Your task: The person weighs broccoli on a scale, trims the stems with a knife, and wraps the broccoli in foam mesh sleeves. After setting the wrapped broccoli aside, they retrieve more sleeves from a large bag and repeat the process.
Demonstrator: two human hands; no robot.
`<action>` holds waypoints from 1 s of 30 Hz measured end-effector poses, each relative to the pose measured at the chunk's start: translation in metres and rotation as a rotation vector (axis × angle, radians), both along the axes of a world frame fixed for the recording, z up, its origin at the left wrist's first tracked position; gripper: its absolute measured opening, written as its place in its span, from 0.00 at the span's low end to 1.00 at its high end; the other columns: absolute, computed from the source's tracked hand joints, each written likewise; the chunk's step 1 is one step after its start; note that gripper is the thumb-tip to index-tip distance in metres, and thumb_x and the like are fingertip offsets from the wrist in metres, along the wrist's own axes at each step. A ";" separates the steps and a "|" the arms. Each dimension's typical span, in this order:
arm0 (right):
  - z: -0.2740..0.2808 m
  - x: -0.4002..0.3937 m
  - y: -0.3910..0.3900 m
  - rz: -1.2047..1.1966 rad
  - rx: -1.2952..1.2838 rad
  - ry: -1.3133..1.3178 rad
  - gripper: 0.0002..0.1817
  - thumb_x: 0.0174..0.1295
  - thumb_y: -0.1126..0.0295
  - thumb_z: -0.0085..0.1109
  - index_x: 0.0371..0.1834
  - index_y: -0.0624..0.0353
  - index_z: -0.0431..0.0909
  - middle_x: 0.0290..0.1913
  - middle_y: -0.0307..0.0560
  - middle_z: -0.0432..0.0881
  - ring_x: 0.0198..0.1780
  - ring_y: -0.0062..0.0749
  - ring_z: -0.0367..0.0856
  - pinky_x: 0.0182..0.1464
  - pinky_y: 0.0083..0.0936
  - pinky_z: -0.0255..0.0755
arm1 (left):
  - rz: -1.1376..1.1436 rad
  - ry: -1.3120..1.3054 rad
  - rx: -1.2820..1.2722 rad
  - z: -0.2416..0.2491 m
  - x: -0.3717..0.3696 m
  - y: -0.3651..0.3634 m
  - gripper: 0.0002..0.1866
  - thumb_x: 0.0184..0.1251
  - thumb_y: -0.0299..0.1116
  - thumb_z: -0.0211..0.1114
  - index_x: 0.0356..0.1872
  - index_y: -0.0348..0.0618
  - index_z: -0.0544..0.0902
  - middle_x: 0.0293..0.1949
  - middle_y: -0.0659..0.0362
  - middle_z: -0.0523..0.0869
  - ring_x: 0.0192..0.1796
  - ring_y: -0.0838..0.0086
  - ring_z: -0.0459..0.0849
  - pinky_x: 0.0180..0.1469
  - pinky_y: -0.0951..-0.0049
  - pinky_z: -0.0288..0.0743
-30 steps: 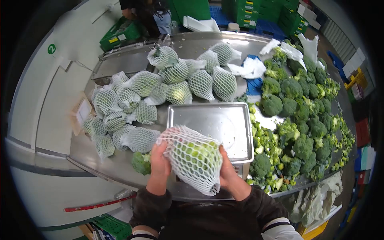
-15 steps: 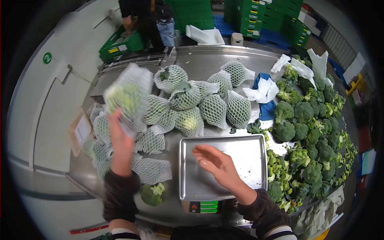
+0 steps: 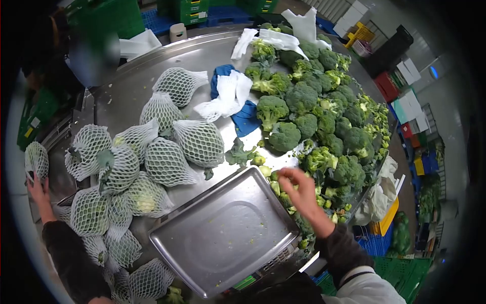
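Observation:
At the far left my left hand (image 3: 40, 195) grips the lower end of a broccoli head in a white foam net (image 3: 37, 159). My right hand (image 3: 304, 195) is over the near edge of a heap of loose broccoli (image 3: 301, 96), fingers half bent and apart, holding nothing I can see. Between my arms lies a metal tray (image 3: 225, 243) with a few green crumbs on it. Several more netted heads (image 3: 169, 159) sit on the steel table (image 3: 129, 83) to the left of the tray.
A blue cloth (image 3: 246, 120) and white foam nets (image 3: 228, 96) lie beside the heap. More white nets (image 3: 304, 25) rest on its far end. Green crates (image 3: 187, 10) and a white foam box (image 3: 139, 45) stand beyond the table. A dark-clothed person is at the upper left.
My view has swung to the right. My left hand has carried the netted head farther left. My right hand has moved from above the tray to the broccoli heap.

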State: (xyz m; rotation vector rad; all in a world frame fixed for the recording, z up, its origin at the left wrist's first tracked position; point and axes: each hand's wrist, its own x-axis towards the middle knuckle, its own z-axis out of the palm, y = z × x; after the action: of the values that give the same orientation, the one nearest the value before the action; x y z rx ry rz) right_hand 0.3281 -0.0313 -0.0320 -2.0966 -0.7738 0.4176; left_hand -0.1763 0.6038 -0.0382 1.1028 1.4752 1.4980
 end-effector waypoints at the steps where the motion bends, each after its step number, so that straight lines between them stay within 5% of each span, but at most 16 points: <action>1: -0.006 0.019 0.004 -0.069 0.015 -0.091 0.16 0.57 0.71 0.59 0.48 0.62 0.75 0.44 0.50 0.80 0.42 0.34 0.81 0.45 0.28 0.74 | -0.031 -0.013 0.026 -0.009 -0.019 0.020 0.36 0.59 0.33 0.67 0.66 0.42 0.59 0.59 0.50 0.70 0.54 0.58 0.75 0.47 0.61 0.82; 3: -0.023 0.065 0.013 0.018 -0.116 -0.520 0.35 0.45 0.71 0.68 0.59 0.58 0.65 0.58 0.57 0.68 0.60 0.51 0.66 0.59 0.38 0.64 | -0.096 -0.085 0.021 -0.007 -0.032 0.024 0.34 0.60 0.37 0.66 0.66 0.43 0.62 0.62 0.52 0.67 0.60 0.60 0.70 0.52 0.60 0.78; 6: -0.030 0.093 0.043 -0.093 -0.340 -0.777 0.41 0.39 0.70 0.72 0.60 0.55 0.63 0.61 0.56 0.64 0.62 0.51 0.62 0.61 0.39 0.62 | -0.038 0.114 -0.086 0.017 -0.029 -0.009 0.31 0.61 0.37 0.64 0.64 0.42 0.65 0.61 0.56 0.69 0.62 0.62 0.67 0.56 0.57 0.70; 9: -0.065 0.110 0.041 0.005 -0.454 -0.878 0.43 0.34 0.68 0.75 0.59 0.53 0.63 0.60 0.55 0.64 0.62 0.51 0.62 0.62 0.38 0.61 | -0.132 0.326 0.182 0.052 0.025 -0.107 0.26 0.61 0.36 0.62 0.60 0.42 0.70 0.59 0.56 0.72 0.58 0.66 0.71 0.60 0.62 0.65; 11: -0.054 0.109 0.027 0.008 -0.336 -0.729 0.44 0.33 0.68 0.75 0.59 0.53 0.63 0.59 0.55 0.64 0.62 0.51 0.62 0.62 0.37 0.61 | -0.347 0.352 0.289 0.085 0.088 -0.215 0.24 0.60 0.34 0.61 0.59 0.41 0.71 0.57 0.54 0.73 0.56 0.68 0.73 0.59 0.67 0.66; 15: -0.022 0.087 -0.011 -0.095 -0.026 -0.433 0.45 0.29 0.67 0.77 0.56 0.60 0.63 0.56 0.55 0.66 0.59 0.47 0.66 0.61 0.35 0.62 | -0.804 0.260 0.083 0.105 0.171 -0.395 0.24 0.56 0.26 0.60 0.56 0.38 0.71 0.54 0.54 0.75 0.56 0.70 0.74 0.55 0.70 0.71; 18: 0.020 0.036 -0.035 -0.167 0.334 -0.072 0.48 0.31 0.63 0.78 0.57 0.64 0.59 0.53 0.55 0.69 0.55 0.41 0.70 0.60 0.31 0.64 | -1.059 -0.044 -0.187 0.086 0.235 -0.494 0.26 0.55 0.25 0.58 0.58 0.35 0.67 0.54 0.49 0.73 0.54 0.61 0.77 0.52 0.65 0.76; 20: 0.022 0.003 -0.045 0.010 0.498 0.174 0.53 0.30 0.68 0.80 0.61 0.60 0.55 0.57 0.51 0.67 0.57 0.38 0.72 0.58 0.32 0.70 | -1.188 -0.413 -0.449 0.053 0.267 -0.546 0.32 0.62 0.35 0.60 0.64 0.39 0.59 0.60 0.48 0.67 0.60 0.59 0.72 0.55 0.58 0.74; 22: 0.022 -0.037 -0.051 0.123 0.491 0.034 0.54 0.29 0.65 0.82 0.60 0.60 0.53 0.59 0.52 0.64 0.60 0.39 0.67 0.63 0.35 0.63 | -1.249 -0.973 -0.633 0.034 0.301 -0.591 0.35 0.66 0.40 0.58 0.68 0.43 0.51 0.66 0.50 0.61 0.63 0.58 0.68 0.59 0.55 0.70; 25: 0.025 -0.085 -0.060 0.277 0.596 0.159 0.43 0.39 0.65 0.76 0.57 0.61 0.59 0.61 0.58 0.62 0.64 0.48 0.61 0.64 0.37 0.58 | -0.799 -0.936 -0.662 0.026 0.313 -0.615 0.31 0.64 0.32 0.58 0.66 0.42 0.57 0.62 0.52 0.66 0.63 0.59 0.68 0.63 0.58 0.66; 29: 0.023 -0.069 -0.090 0.507 0.350 0.015 0.33 0.47 0.67 0.70 0.56 0.60 0.63 0.62 0.58 0.63 0.63 0.49 0.64 0.64 0.35 0.60 | -0.838 -0.608 -0.342 0.040 0.271 -0.592 0.36 0.53 0.29 0.65 0.64 0.42 0.60 0.59 0.54 0.69 0.60 0.62 0.70 0.62 0.60 0.66; 30: 0.016 -0.060 -0.096 0.477 0.332 -0.005 0.28 0.50 0.69 0.66 0.55 0.59 0.66 0.58 0.55 0.68 0.60 0.44 0.69 0.61 0.32 0.63 | -0.888 -0.309 -0.191 0.045 0.260 -0.585 0.39 0.47 0.29 0.68 0.64 0.43 0.61 0.57 0.53 0.69 0.59 0.61 0.70 0.62 0.61 0.66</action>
State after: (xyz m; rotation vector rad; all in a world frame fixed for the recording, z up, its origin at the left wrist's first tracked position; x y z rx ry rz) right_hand 0.2682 -0.1268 -0.0162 -1.5981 -1.2596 0.4975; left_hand 0.0835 0.0183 0.0065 1.1263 0.7224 0.8220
